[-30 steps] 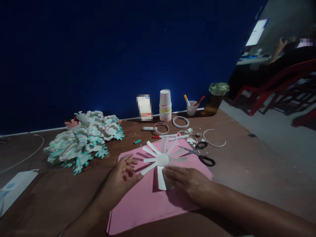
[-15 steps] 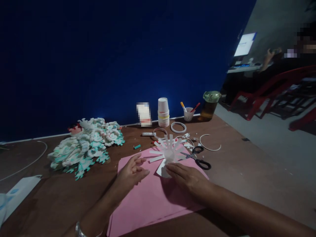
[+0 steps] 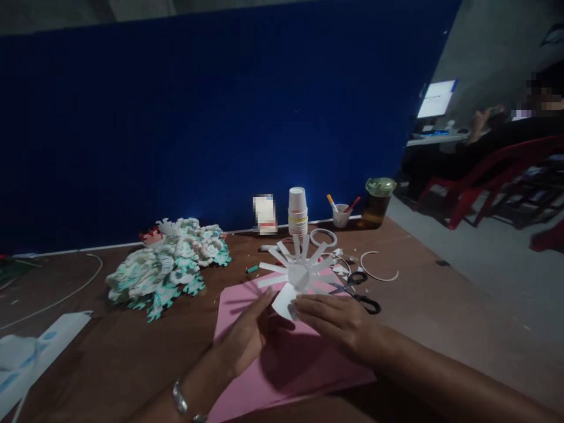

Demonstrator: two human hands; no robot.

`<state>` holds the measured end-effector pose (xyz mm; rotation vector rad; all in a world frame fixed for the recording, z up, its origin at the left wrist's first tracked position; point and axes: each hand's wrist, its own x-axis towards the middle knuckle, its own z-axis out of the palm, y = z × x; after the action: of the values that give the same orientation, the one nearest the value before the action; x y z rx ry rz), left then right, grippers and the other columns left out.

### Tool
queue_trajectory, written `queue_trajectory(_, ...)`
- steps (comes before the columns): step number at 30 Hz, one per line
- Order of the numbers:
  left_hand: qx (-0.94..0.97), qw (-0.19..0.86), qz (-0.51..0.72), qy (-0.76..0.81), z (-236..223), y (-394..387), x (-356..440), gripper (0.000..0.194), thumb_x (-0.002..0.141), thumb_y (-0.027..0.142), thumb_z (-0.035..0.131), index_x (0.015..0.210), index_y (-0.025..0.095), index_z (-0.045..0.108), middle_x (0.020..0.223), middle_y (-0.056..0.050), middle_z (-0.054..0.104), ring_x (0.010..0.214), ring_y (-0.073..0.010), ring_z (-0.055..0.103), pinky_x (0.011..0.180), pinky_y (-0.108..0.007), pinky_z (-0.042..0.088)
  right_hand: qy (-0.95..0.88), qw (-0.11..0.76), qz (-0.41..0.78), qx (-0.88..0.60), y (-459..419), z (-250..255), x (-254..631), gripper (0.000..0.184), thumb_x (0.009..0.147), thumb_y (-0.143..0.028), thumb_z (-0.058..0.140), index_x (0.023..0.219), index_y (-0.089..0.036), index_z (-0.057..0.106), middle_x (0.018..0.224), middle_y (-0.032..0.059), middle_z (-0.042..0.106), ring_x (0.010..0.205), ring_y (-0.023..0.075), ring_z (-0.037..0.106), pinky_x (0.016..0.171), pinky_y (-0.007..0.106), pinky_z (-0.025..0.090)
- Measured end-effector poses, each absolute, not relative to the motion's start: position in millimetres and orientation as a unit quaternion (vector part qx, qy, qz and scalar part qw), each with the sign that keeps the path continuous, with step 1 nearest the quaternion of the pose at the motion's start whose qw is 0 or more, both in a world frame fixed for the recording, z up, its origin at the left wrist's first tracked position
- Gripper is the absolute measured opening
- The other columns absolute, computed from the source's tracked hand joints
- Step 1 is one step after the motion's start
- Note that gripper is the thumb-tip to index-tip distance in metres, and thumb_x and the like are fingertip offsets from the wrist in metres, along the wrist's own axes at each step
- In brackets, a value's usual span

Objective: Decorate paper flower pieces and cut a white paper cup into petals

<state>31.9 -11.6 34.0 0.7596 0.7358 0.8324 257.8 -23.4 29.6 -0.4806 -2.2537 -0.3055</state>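
A white paper cup [image 3: 298, 275], cut into strips that fan out round its base, is raised a little over pink paper [image 3: 251, 376]. Its widest uncut flap points toward me. My right hand [image 3: 337, 320] grips this flap from the right, fingers pressed together on it. At the flap's left edge is my left hand [image 3: 249, 335], thumb apart from the fingers, whose tips reach under the flap; whether they touch it I cannot tell. Black-handled scissors [image 3: 368, 304] lie right of the cup, their blades partly behind its strips.
A pile of cut cups with green edges [image 3: 170, 261] lies at left, near a white power strip [image 3: 53, 343]. Behind stand stacked cups [image 3: 298, 205], a cup with pens [image 3: 341, 216] and a lidded jar [image 3: 376, 202]. Paper rings and scraps lie around. Another person sits at far right.
My left hand has moved right and its fingers have gone under the cup's flap. The cut cup is tilted and lifted slightly in my right hand. The camera view has shifted upward.
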Motion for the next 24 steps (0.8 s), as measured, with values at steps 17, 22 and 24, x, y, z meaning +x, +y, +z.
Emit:
queue_trajectory(17,0.398,0.595,0.518,0.468,33.3,30.2,54.5,0.020,0.074,0.035,0.081,0.086,0.020,0.077,0.094,-0.005,0.078,0.097,-0.0239,0.070,0.086,-0.031,0.053,-0.715,0.469,0.262,-0.447,0.5,1.5,239.6,0.026,0.099,-0.032,0.053,0.095,-0.017,0.073,0.071,0.0036,0.067,0.061,0.0176,0.060,0.059,0.028,0.052)
queue_trajectory(22,0.421,0.601,0.469,0.492,15.6,21.7,62.5,0.030,0.078,0.043,0.077,0.097,0.021,0.076,0.091,-0.005,0.078,0.084,-0.0247,0.072,0.073,-0.032,0.057,-0.568,0.464,0.528,-0.428,6.3,13.4,227.8,0.032,0.085,-0.048,0.071,0.096,-0.018,0.075,0.083,0.0036,0.072,0.076,0.0214,0.065,0.072,0.032,0.055)
queue_trajectory(24,0.437,0.599,0.463,0.486,13.8,19.9,64.6,0.030,0.076,0.043,0.078,0.095,0.021,0.076,0.090,-0.005,0.078,0.083,-0.0248,0.072,0.073,-0.032,0.057,-0.537,0.480,0.539,-0.437,4.8,15.4,226.8,0.033,0.078,-0.047,0.078,0.091,-0.018,0.075,0.083,0.0035,0.072,0.074,0.0205,0.064,0.067,0.029,0.053)
